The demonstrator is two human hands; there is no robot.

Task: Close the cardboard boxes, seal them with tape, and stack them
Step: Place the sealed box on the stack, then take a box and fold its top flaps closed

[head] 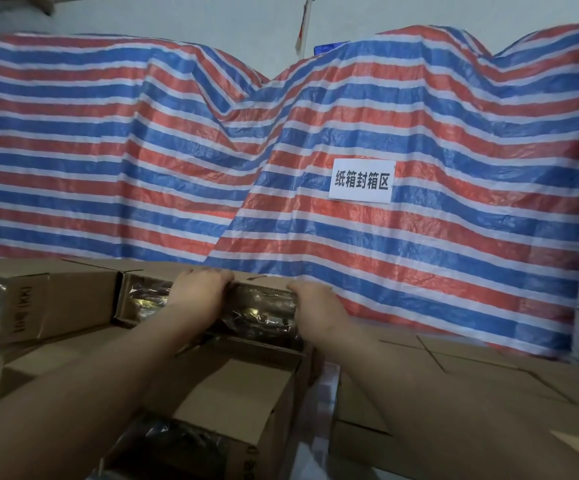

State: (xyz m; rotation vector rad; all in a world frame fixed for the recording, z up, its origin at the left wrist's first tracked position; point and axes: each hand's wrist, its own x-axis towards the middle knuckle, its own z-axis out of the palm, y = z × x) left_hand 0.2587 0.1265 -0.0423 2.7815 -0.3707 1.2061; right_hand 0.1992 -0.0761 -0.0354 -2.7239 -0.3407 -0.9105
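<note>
Box contents blurred behind hands' curled fingers.

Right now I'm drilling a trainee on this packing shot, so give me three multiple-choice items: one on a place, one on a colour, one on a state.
1. Where does the white paper sign hang?
A. On the striped tarp
B. On a box side
C. On the bare wall

2. Which colours stripe the tarp?
A. Green and yellow
B. Red, blue and white
C. Black and grey

3. What is the state of the open box that the left hand and right hand reach to?
A. Taped shut
B. Flattened
C. Open, with shiny plastic-wrapped goods showing

Answers:
1. A: the sign sits on the tarp, right of centre, above the right hand.
2. B: red, blue and white bands run across the whole sheet.
3. C: glossy wrapping shows between the two hands, which curl over the box's far edge, and no tape is seen.
</note>
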